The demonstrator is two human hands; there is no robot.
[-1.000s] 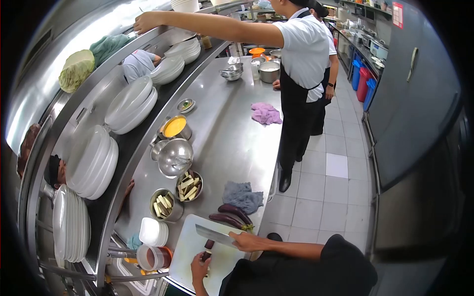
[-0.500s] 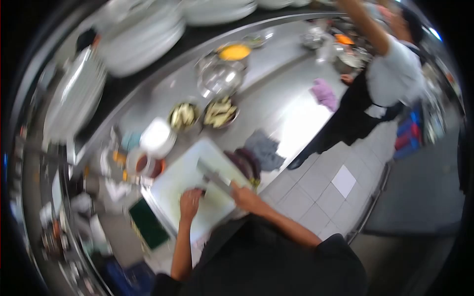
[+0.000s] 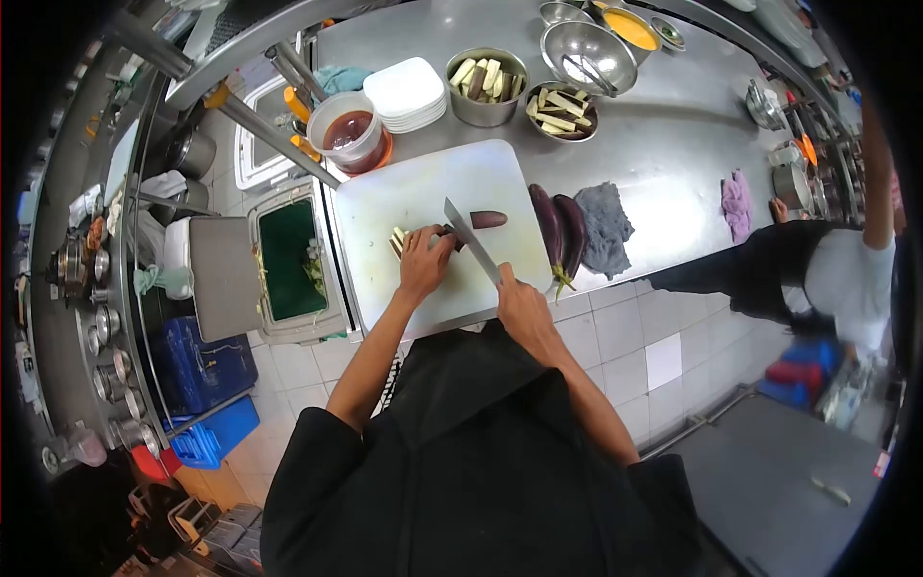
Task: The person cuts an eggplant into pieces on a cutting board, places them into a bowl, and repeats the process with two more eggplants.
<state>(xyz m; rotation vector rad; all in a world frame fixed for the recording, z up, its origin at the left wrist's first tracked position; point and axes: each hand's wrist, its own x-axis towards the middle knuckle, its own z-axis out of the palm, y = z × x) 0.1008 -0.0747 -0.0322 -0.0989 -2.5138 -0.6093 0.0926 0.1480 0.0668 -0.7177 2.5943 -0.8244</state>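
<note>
My right hand (image 3: 524,313) grips a large kitchen knife (image 3: 465,229), its blade slanting up and left over the white cutting board (image 3: 423,188). My left hand (image 3: 426,260) has its fingers curled over a piece of eggplant, mostly hidden, just left of the blade. Some pale cut eggplant strips (image 3: 396,239) poke out at the left of that hand. Just right of the blade lies a dark eggplant chunk (image 3: 489,219). Whole purple eggplants (image 3: 571,231) rest along the board's right edge, beside a grey cloth (image 3: 604,231).
Behind the board stand a metal pot (image 3: 486,113) and a metal bowl (image 3: 567,137) of cut eggplant, stacked white plates (image 3: 406,88) and a tub of reddish sauce (image 3: 350,135). Left is a green-lined bin (image 3: 288,260). A co-worker (image 3: 836,269) stands at the right.
The view has swung round and sharpened, so the board sits higher in it. Both hands stay at the board; the left hand is now closer to the knife blade.
</note>
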